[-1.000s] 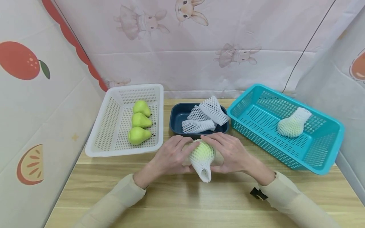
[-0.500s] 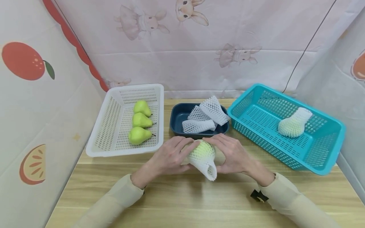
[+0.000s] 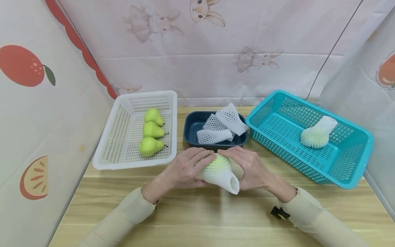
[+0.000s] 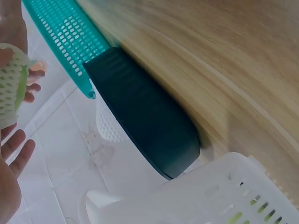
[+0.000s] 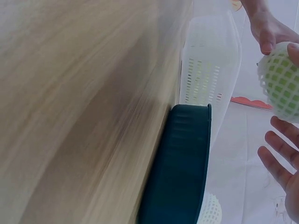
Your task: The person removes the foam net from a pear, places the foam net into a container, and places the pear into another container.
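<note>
A green pear in a white foam net sleeve is between the two hands, with the sleeve's open end toward the lower right in the head view. My left hand grips its left side, thumb partly hidden beneath. At its upper right, my right hand holds the pear by the fingertips; the right thumb is hidden behind the sleeve's neck. In the right wrist view, several right fingers spread out below the netted pear. The left wrist view shows only part of the pear and sleeve.
A white basket at the left has three bare pears. Beyond the hands, a dark blue tray holds several unfilled net sleeves. The turquoise basket at right contains one netted pear. Wooden tabletop lies in front.
The netted pear has turned, its sleeve's open end swinging from pointing down toward the right. Both hands stay nearly in place, with small finger shifts.
</note>
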Available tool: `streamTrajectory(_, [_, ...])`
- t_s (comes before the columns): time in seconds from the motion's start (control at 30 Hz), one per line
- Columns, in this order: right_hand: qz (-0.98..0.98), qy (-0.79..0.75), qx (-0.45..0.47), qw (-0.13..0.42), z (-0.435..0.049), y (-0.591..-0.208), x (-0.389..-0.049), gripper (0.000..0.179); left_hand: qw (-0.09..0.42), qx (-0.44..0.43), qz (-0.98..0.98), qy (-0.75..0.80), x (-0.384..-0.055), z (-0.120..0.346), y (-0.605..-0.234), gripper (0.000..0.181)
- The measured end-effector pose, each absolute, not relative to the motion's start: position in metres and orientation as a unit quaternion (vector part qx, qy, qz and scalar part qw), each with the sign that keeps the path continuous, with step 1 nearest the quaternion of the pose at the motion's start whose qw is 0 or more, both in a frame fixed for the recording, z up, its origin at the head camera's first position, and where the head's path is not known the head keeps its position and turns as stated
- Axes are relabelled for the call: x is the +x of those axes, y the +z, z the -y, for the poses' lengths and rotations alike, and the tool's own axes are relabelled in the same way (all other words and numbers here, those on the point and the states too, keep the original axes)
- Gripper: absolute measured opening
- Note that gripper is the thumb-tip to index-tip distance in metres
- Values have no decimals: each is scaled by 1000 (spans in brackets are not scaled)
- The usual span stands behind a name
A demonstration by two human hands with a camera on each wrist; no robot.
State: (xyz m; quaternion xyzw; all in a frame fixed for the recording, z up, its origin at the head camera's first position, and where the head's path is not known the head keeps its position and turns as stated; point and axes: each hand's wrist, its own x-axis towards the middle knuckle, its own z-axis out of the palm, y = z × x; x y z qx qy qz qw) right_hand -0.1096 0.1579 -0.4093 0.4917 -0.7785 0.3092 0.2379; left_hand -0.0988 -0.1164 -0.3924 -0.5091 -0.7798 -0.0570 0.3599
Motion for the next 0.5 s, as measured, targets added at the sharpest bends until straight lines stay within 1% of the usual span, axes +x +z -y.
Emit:
streamTrajectory(0.13, [787,297,481,246,-163,-404,-107,93,349,-505,787,-66,-99,118,-393,92])
streamTrajectory(0.3, [806,280,466,235,-173,-394,-101,104,329,-488,807,-50,-98,121,-394,90])
streamTrajectory(0.5, [817,259,459,235,-177,-386,-94,104,316,-466,826,-21,-97,123,-392,88])
